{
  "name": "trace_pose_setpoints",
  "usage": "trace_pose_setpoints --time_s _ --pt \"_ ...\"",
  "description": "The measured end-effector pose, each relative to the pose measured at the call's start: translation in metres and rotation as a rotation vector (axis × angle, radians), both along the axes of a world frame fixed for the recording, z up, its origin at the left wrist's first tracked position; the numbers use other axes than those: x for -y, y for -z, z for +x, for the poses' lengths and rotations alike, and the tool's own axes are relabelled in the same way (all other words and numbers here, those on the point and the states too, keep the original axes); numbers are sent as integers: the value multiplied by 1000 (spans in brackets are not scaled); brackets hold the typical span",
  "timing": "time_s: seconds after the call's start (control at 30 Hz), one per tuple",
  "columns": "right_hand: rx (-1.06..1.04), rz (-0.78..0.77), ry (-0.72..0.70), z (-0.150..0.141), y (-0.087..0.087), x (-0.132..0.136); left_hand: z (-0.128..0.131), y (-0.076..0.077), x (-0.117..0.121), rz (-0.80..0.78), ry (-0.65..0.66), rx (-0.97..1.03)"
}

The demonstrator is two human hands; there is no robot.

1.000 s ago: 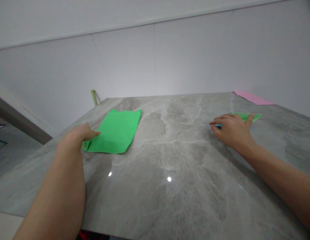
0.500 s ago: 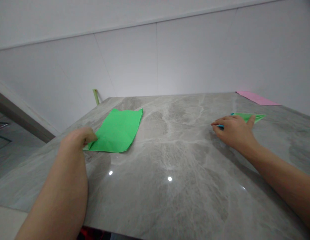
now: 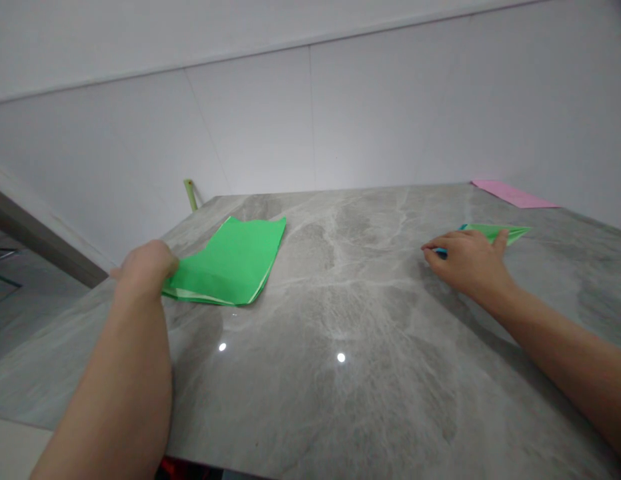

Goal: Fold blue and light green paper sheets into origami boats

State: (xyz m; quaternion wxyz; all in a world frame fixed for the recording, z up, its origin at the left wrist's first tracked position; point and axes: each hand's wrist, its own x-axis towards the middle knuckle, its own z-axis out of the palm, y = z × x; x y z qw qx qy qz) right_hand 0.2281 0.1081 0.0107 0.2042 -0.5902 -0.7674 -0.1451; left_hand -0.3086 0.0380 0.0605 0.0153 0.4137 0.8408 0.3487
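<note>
Bright green sheets of paper [image 3: 235, 260] lie at the left of the counter, their near edge showing more than one layer. My left hand [image 3: 147, 267] is closed on the left side of this paper and lifts it a little; the fingertips are mostly hidden. Over on the right, my right hand [image 3: 467, 263] lies over a small folded piece of green paper [image 3: 515, 233] with a pointed end. Bits of blue show at its edge and under my fingers. Thumb and forefinger are close together at the blue part, and much of the piece is covered by my hand.
A pink sheet [image 3: 515, 194] lies at the back right by the wall [image 3: 390, 113]. A narrow light-green strip [image 3: 191, 194] stands at the back left edge. The grey marbled counter [image 3: 335, 300] stretches between my hands and reflects bright lights.
My left hand has shifted left and slightly up, pulling up the left side of the green paper, so pale layer edges now show. My right hand stays where it was.
</note>
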Motion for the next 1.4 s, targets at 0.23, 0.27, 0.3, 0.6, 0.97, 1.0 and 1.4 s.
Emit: trace_pose_setpoints --time_s 0.23,0.27,0.3,0.6,0.97,1.0,1.4 --pt "-14 27 5 0 1 -1 53 -26 -4 313 -167 240" --pt "-18 39 5 -1 1 -1 62 -28 -8 398 -157 313" --pt "-25 56 5 -1 1 -1 71 -29 -11 468 -127 392" --pt "-41 -109 -324 -10 1 2 140 -11 -18 514 265 877" --pt "50 -211 -192 1 1 -5 201 35 -10 -276 694 486" --pt "59 -216 -154 5 1 -6 201 34 -8 -328 744 387" --pt "-53 -467 -685 -40 -2 36 212 41 -6 -89 1416 -298"
